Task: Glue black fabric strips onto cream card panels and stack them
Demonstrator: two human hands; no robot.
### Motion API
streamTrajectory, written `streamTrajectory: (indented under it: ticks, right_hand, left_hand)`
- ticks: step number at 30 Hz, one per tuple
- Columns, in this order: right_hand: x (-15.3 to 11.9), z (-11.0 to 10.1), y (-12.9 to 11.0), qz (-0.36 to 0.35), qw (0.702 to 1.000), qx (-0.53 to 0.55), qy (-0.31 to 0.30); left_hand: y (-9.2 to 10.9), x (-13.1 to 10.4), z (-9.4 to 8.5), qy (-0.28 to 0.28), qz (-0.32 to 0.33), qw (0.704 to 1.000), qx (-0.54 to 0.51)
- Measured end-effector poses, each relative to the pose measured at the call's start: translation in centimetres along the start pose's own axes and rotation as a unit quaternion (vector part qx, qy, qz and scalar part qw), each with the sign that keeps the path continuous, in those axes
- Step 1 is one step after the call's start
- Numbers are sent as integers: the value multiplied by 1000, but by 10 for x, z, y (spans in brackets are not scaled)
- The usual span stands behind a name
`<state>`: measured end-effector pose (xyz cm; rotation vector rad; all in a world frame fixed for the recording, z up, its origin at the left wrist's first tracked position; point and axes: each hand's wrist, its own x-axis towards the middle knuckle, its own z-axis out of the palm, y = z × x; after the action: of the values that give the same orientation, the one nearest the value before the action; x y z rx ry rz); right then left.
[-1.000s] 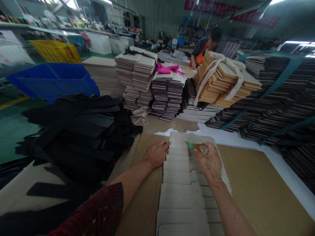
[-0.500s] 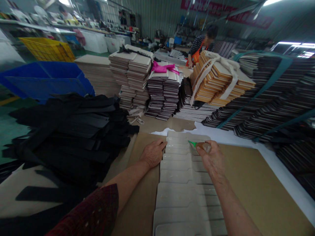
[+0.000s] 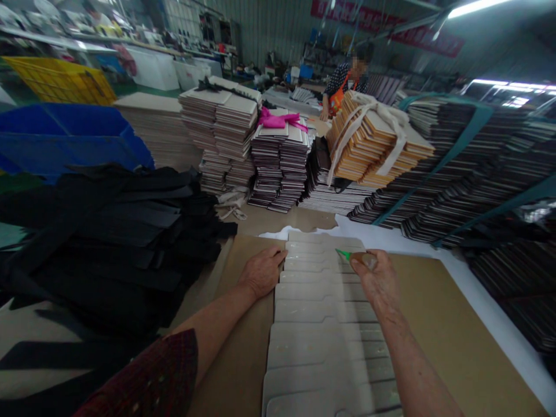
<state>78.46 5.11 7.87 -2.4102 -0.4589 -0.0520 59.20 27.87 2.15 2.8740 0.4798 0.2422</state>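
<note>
Pale grey flat pieces (image 3: 304,341) overlap in a long row running away from me, with shiny streaks near several edges. My right hand (image 3: 377,281) is closed round a small translucent bottle (image 3: 368,260) of brownish content. Its green nozzle (image 3: 343,253) points left over the far part of the row. At the row's left edge my left hand (image 3: 263,271) lies with its fingertips against the far pieces, its fingers close together and nothing visible in them. Brown board (image 3: 243,359) lies under my left forearm.
Black strips (image 3: 125,231) are heaped at left, before a blue crate (image 3: 73,139) and a yellow crate (image 3: 61,81). Behind the row stand stacks of boards (image 3: 234,121), one tied with pink cloth (image 3: 278,120). A person (image 3: 343,87) in an orange apron bends beyond them.
The bottle and my right hand have shifted slightly right relative to the row. The whole view has swung a little, so the surroundings appear further left. My left hand stays at the row's edge.
</note>
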Motion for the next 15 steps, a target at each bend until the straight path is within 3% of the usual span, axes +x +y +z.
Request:
streamTrajectory:
  ticks: [5,15]
  right_hand:
    - [3,-12,9,51,998,-20,12]
    - [11,-21,37,84,994,-33,60]
  left_hand:
    - [0,1,0,0,3,1000,3]
    - [-2,3,2,-1,5,1000,3]
